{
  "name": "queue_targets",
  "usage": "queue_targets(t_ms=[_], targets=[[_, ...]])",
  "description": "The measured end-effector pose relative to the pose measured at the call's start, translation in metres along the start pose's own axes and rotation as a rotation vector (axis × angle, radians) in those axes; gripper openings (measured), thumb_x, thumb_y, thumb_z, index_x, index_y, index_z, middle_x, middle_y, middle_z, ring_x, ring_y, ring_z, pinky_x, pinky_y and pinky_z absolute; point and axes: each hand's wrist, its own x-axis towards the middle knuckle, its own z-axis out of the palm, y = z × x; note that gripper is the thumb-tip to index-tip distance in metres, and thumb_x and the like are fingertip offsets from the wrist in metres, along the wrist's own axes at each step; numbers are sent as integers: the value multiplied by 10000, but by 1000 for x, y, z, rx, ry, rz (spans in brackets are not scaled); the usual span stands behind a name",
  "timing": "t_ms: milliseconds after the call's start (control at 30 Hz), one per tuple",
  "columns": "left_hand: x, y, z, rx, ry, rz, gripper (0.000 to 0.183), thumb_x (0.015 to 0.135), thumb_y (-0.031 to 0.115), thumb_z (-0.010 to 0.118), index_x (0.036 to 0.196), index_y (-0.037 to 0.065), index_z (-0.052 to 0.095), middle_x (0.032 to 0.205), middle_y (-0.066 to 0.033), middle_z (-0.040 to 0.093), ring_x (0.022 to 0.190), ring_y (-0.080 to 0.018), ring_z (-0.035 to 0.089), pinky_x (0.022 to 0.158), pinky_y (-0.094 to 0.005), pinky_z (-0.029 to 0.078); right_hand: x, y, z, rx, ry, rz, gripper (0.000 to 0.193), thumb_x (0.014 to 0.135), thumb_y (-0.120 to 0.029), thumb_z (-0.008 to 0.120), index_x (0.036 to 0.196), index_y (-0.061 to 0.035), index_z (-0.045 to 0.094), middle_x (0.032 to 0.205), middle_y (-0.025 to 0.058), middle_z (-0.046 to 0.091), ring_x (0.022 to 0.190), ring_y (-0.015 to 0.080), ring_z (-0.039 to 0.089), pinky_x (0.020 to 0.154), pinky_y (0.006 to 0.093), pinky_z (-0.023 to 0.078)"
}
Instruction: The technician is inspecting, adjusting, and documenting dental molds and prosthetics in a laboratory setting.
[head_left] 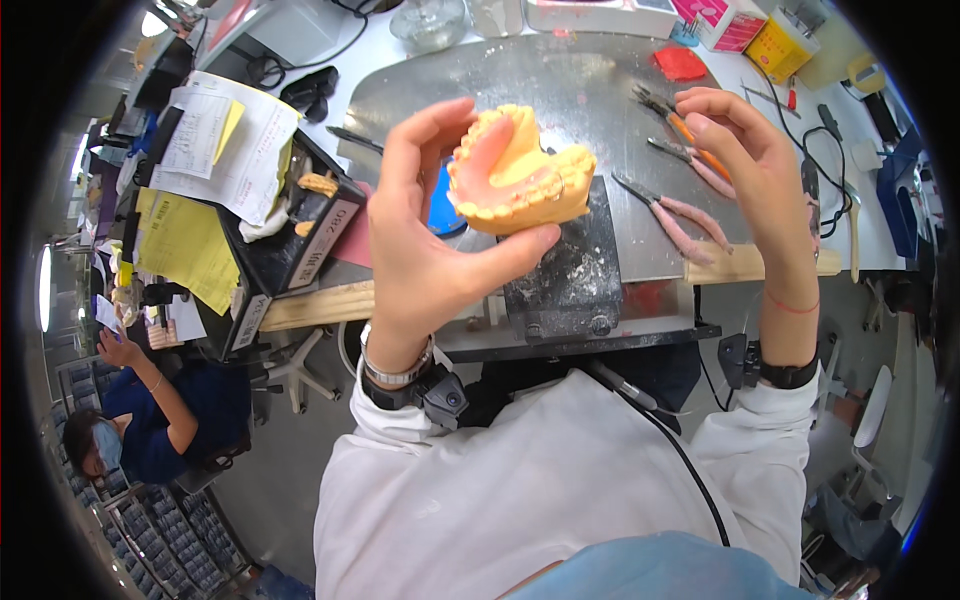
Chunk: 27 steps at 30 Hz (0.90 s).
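While the bare left hand (428, 230) grasps a yellow, pink-lined dental model (530, 175) above a dusty black rectangular block (565, 265), the right hand (745, 145) is free at the model's 3 o'clock, fingers curled. Beyond lie pink-handled metal pliers (680, 232) at 4 o'clock and a red sheet (680, 64) at 2.

A white bench (885, 238) carries a metal plate (590, 75), with three pliers (657, 203) on its right side, a red piece (680, 64) farther off and a black block (565, 290) at the near edge. Beside it, black trays (322, 232) stand left, a glass bowl (428, 25) far.
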Motion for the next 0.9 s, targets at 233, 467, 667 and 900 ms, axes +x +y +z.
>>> queue_targets(t_ms=[233, 467, 667, 900], targets=[[-18, 6, 6, 119, 86, -40, 772, 575, 141, 861, 1219, -49, 480, 1123, -148, 592, 1054, -227, 599, 934, -319, 462, 88, 1, 0, 306, -228, 195, 302, 949, -305, 537, 1075, -56, 654, 1009, 21, 646, 896, 96, 589, 788, 233, 486], [-37, 16, 19, 174, 98, -21, 785, 566, 71, 854, 1238, -25, 460, 1166, -123, 564, 1097, -207, 556, 985, -321, 407, 191, 13, 52, 605, -188, 341, 346, 967, -286, 543, 1160, 2, 561, 1017, 79, 625, 918, 141, 596, 800, 250, 511], [-39, 18, 26, 231, 121, -25, 764, 577, 88, 855, 1230, -14, 472, 1146, -129, 608, 1042, -215, 611, 938, -327, 459, 235, 31, 88, 820, -3, 358, 294, 919, -256, 642, 1019, 7, 554, 952, 80, 598, 825, 147, 554, 764, 289, 513], [-39, 12, 30, 209, 144, -29, 784, 568, 100, 859, 1240, -10, 470, 1148, -127, 596, 1054, -226, 602, 931, -332, 458, 236, 34, 48, 773, 329, 47, 241, 928, -189, 501, 912, 46, 551, 867, 148, 658, 715, 166, 619, 643, 274, 521]])
